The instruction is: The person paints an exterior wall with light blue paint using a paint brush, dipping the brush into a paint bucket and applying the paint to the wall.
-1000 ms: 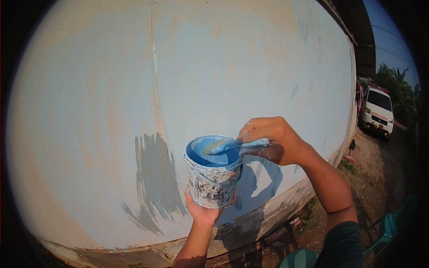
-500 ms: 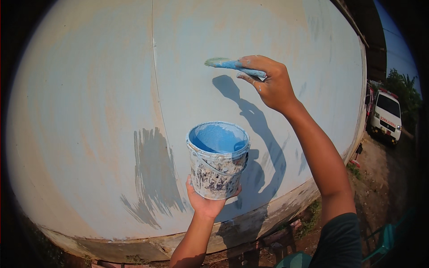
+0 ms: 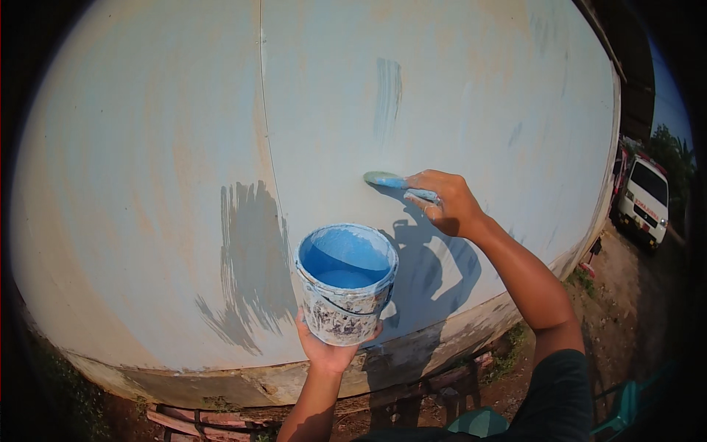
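My left hand [image 3: 329,348] holds a paint-spattered bucket [image 3: 345,286] of blue paint from below, in front of a pale wall [image 3: 147,147]. My right hand [image 3: 445,202] grips a paintbrush [image 3: 390,181] whose bristles touch the wall. A fresh vertical blue stroke [image 3: 387,96] runs down the wall above the brush. An older grey-blue painted patch [image 3: 250,258] lies to the left of the bucket.
A vertical seam [image 3: 265,110] divides the wall panels. The wall's concrete base [image 3: 221,383] rests on bricks over dirt ground. A white vehicle [image 3: 646,200] is parked at the right, with trees behind it. Something teal [image 3: 626,405] sits at the lower right.
My right hand lifted the brush out of the bucket, raised it to the wall, then drew it downward, leaving a blue stroke. The bucket stayed in my left hand.
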Tool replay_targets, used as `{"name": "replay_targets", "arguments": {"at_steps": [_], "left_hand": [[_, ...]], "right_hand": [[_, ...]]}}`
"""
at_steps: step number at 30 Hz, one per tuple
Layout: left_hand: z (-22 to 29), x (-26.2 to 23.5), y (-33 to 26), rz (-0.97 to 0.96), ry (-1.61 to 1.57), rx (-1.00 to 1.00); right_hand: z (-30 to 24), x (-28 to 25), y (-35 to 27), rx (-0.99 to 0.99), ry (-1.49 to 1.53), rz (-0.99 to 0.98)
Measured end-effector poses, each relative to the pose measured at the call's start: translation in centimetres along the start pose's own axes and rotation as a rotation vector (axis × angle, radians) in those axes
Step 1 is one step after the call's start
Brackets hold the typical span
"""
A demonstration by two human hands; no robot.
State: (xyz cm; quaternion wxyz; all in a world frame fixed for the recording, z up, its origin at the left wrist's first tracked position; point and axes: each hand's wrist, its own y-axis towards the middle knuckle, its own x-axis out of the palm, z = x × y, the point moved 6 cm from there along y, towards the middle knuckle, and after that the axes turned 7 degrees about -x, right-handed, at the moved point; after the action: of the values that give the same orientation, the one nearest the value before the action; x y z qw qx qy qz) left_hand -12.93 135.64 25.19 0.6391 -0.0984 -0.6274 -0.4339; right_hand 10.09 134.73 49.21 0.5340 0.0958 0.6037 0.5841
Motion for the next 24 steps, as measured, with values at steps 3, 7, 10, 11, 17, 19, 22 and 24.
{"name": "replay_targets", "arguments": {"at_steps": [3, 7, 10, 11, 17, 19, 22, 24], "left_hand": [[-0.7, -1.2, -0.4, 0.088, -0.060, 0.015], [-1.8, -2.5, 0.0, 0.125, -0.014, 0.007], [-2.9, -3.1, 0.3, 0.139, -0.027, -0.014], [-2.9, -3.3, 0.3, 0.129, -0.048, -0.028], [-2.5, -6.5, -1.4, 0.090, 0.059, -0.005], [-3.1, -6.8, -1.2, 0.123, 0.071, -0.011], [-3.3, -8.0, -1.8, 0.099, 0.031, 0.008], [-3.4, -9.0, -2.8, 0.164, 0.005, -0.012]], "right_hand": [[2.4, -3.7, 5.4, 0.121, 0.034, 0.103], [7.6, -8.0, 11.5, 0.132, -0.067, 0.340], [9.4, -8.5, 11.2, -0.055, -0.361, 0.493], [9.8, -6.8, 10.1, -0.046, -0.354, 0.489], [2.8, 4.9, -4.6, -0.190, -0.217, -0.076], [1.3, 5.5, -8.1, -0.147, -0.078, -0.184], [2.0, 5.3, -8.4, -0.076, 0.137, -0.064], [4.1, 2.7, -5.9, 0.016, 0.308, 0.105]]}}
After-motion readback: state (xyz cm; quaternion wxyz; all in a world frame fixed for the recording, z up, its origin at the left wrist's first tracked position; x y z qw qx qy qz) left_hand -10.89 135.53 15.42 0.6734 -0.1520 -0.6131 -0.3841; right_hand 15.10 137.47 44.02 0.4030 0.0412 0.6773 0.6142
